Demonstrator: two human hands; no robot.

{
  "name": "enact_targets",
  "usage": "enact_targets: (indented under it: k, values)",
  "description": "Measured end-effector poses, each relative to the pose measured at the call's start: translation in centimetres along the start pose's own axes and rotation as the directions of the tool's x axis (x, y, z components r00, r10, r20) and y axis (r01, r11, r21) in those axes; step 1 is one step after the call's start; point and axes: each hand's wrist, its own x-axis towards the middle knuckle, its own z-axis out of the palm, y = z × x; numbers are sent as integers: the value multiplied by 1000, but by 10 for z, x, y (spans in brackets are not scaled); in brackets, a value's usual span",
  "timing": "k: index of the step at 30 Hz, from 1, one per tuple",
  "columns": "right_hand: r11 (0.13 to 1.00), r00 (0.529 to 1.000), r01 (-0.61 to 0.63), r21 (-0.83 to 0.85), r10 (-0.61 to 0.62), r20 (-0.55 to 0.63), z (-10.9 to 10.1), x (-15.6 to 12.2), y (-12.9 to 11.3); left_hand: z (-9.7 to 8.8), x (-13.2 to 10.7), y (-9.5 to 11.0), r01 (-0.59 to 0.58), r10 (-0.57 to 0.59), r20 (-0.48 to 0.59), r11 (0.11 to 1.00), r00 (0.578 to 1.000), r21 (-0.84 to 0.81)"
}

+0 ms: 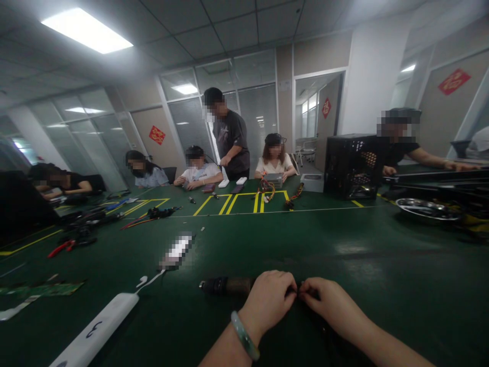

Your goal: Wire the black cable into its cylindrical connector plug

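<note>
Tool (233, 286) lies toward the near edge of the counter (367, 265), its right end behind the left hand (271, 295). Close fingerwork like this likely goes best with wrists rested and the tool kept from rolling. Counted: one counter, one power strip (95, 331) toward the near left corner, one tool, two hands — left and right hand (331, 303) nearly fingertip to fingertip, whether clamped on anything I cannot tell — and one bangle (240, 332).

Tool (233, 285) on bench (351, 260), cabled box (97, 326) to its left; PC case (349, 168) behind right, dish (424, 210) right of case.
</note>
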Motion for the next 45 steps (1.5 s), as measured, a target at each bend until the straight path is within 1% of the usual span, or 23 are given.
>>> enact_targets:
  k: [4, 10, 19, 24, 30, 34, 39, 45]
  values:
    - [1000, 1000, -14, 9, 14, 6, 1, 0, 0, 2, 0, -1, -19, 19, 10, 1000, 1000, 1]
    - [1000, 1000, -16, 6, 16, -4, 2, 0, 1, 3, 1, -1, 12, -12, 21, 1000, 1000, 20]
    - [1000, 1000, 4, 18, -4, -8, 0, -1, -2, 2, 1, -2, -65, 65, 8, 998, 998, -14]
    - [1000, 1000, -24, 17, 24, 13, -1, -1, -1, 1, 1, 0, -5, 5, 13, 1000, 1000, 12]
    - [1000, 1000, -21, 10, 21, 19, -2, -1, -1, -1, 2, 1, -16, 15, 45, 999, 999, 33]
    - [1000, 1000, -13, -18, 13, 17, -2, -1, -1, 1, 1, -1, 19, -19, 23, 1000, 1000, 11]
    - [1000, 1000, -5, -30, 5, 19, -3, -2, -4, 6, 2, -4, -29, 29, 4, 1000, 1000, 4]
    - [1000, 1000, -5, -12, 6, 14, 0, -1, -1, 6, 2, -4, -36, 36, -2, 999, 999, 25]
